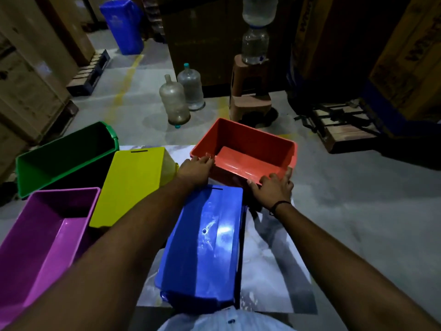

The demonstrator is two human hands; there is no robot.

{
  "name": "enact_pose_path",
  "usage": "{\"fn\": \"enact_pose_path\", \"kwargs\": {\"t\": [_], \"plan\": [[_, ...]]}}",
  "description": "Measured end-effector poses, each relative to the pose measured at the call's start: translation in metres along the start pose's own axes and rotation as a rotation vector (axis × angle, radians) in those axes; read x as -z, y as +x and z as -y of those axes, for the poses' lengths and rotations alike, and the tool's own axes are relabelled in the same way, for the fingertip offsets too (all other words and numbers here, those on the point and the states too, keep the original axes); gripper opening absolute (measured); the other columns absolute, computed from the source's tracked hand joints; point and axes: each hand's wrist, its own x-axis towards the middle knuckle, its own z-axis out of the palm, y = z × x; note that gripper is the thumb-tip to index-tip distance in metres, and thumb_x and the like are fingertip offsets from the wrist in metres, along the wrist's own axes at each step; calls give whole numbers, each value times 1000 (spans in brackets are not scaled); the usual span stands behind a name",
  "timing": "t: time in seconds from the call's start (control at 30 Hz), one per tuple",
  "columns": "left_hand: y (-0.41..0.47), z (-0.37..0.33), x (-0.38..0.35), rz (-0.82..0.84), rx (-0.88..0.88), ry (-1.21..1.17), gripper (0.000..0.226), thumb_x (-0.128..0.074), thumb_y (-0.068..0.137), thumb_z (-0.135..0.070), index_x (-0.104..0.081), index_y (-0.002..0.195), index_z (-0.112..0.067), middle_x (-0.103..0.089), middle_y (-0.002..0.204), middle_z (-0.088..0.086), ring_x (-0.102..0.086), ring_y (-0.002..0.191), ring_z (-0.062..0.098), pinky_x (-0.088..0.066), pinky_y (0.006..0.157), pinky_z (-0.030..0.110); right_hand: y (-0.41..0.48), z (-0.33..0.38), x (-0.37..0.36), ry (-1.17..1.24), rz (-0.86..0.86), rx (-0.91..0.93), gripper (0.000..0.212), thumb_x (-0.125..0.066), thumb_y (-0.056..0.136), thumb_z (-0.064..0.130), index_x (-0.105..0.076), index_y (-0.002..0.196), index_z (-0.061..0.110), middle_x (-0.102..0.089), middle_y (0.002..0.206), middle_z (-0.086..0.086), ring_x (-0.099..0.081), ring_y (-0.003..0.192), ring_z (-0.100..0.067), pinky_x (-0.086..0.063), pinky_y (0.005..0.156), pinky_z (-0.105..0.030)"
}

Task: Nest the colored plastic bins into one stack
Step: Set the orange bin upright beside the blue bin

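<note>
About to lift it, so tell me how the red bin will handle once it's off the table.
The red bin looks like thin empty plastic, so probably light for its size. Its walls look stiff, yet may flex. The left hand and right hand grip its near edge only, so it may tip away.

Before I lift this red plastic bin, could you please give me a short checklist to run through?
1. Both hands on the open-topped red plastic bin: ok; left hand at its left rim, right hand at its near right corner.
2. Red bin empty: ok.
3. Blue plastic bin ready to receive: not ok; it lies bottom up.
4. Yellow plastic bin ready to receive: not ok; also bottom up.
5. Purple plastic bin and green plastic bin open and empty: ok.
6. Grip firm enough to lift: cannot tell.
</note>
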Motion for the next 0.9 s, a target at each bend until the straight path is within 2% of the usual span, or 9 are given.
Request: {"fn": "enact_pose_path", "kwargs": {"t": [0.23,0.33,0.4,0.5,0.53,0.6,0.7,0.8,0.9], "plan": [[13,1,-5,-77,31,-11,58,-51,95,-34,-37,151,-30,-48,146,10,-45,125,43,-41,100,45,41,-29,25,5,55,31,66,-40,91,72,-67,119,20,-51,145,-14,9,153,-35,-21,113,-60],[15,11,-9,-96,73,-24,60,-54,92,-29,-39,150,-32,-48,146,8,-41,132,45,-38,104,47,55,-32,33,21,36,18,60,-47,90,69,-68,118,20,-54,142,-13,5,154,-32,-26,111,-57],[17,19,-9,-108,58,-55,53,-57,88,-20,-47,140,-27,-55,139,7,-49,126,41,-42,98,45,60,-31,34,56,-7,15,51,-51,92,61,-71,113,19,-57,138,-15,2,153,-32,-29,109,-54],[18,25,-7,-129,-32,-63,50,-58,77,-4,-58,125,-19,-67,120,11,-59,112,35,-48,89,42,65,-25,31,91,-66,10,34,-53,96,44,-71,107,18,-63,127,-17,-30,145,-34,-35,102,-49],[18,25,-5,-136,-48,-59,50,-57,75,-1,-60,123,-18,-69,115,12,-60,109,35,-48,87,41,67,-23,29,98,-88,6,31,-52,96,40,-71,107,18,-66,121,-16,-46,132,-35,-38,98,-46],[20,24,-4,-162,-48,-77,52,-56,73,3,-65,120,-17,-70,111,14,-63,106,36,-48,84,42,68,-23,25,97,-156,17,28,-51,97,36,-70,106,18,-67,111,-15,-58,112,-35,-43,91,-44],[21,26,-5,-194,-25,-148,54,-52,71,6,-68,116,-20,-72,109,14,-65,103,36,-52,83,43,68,-26,17,56,-226,38,28,-51,97,34,-70,108,16,-63,114,-16,-54,116,-35,-45,92,-47],[21,28,-10,-260,-58,-175,44,-53,74,3,-68,110,-17,-71,106,14,-66,99,38,-53,80,45,64,-30,9,31,-326,18,22,-58,94,24,-71,110,16,-56,131,-18,-44,131,-37,-42,100,-51],[19,29,-19,-383,-30,-234,22,-58,87,-5,-63,108,-10,-64,105,17,-66,85,43,-52,68,48,59,-37,5,80,-446,-8,21,-62,87,13,-74,105,14,-57,127,-17,-47,120,-39,-49,92,-49]]}}
